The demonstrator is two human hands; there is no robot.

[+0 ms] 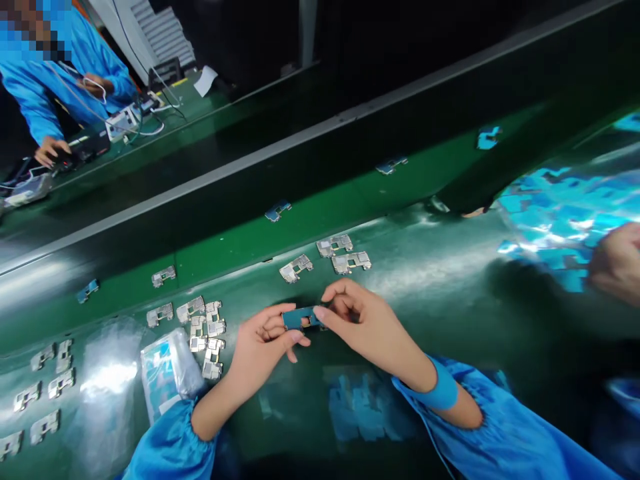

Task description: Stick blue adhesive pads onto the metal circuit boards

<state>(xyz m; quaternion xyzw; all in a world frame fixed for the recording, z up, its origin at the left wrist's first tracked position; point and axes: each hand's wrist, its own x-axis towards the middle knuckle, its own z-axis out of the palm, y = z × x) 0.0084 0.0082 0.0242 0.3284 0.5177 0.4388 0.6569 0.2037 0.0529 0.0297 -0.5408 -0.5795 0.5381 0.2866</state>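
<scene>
Between my two hands is a small blue circuit board [296, 319] with a notch in its lower edge. My left hand [265, 340] pinches its left end, thumb below and fingers behind. At the right end, the thumb and fingers of my right hand [357, 313] close on the same board. Just beyond my hands lie a silvery circuit board [296, 268] and two more, one of them a board [351, 262] near my right fingers. Left of my left hand, several silvery boards [214, 359] lie grouped beside a clear plastic bag [170, 373] with blue pieces inside.
Separate boards [278, 211] lie along the green strip [340, 193] behind the bench. More boards [61, 383] rest at far left. At right, another person's hand [617, 263] is beside a shiny heap of blue boards [555, 207]. A person in blue [95, 60] works across the partition.
</scene>
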